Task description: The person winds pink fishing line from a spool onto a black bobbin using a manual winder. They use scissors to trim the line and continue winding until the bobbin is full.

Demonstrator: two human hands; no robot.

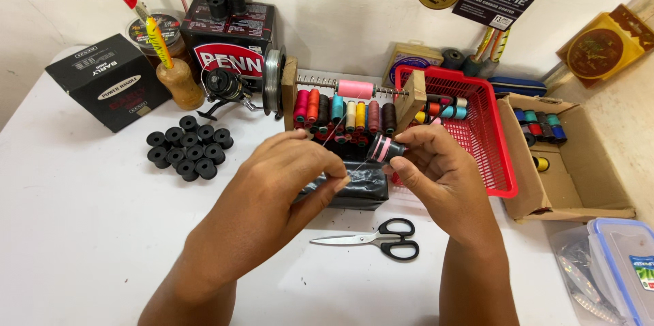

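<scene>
Hands (286, 169) over white table (88, 230) (cluttered), pale wall (327, 12) behind.

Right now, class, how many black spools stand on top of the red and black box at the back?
2: one black spool at the left on the box, a second black spool just right of it. None looks hidden.

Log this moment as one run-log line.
right hand: holds black bobbin with pink thread | left hand: fingers pinch thread end | scissors: on table, untouched | empty black bobbins: clustered left
</scene>
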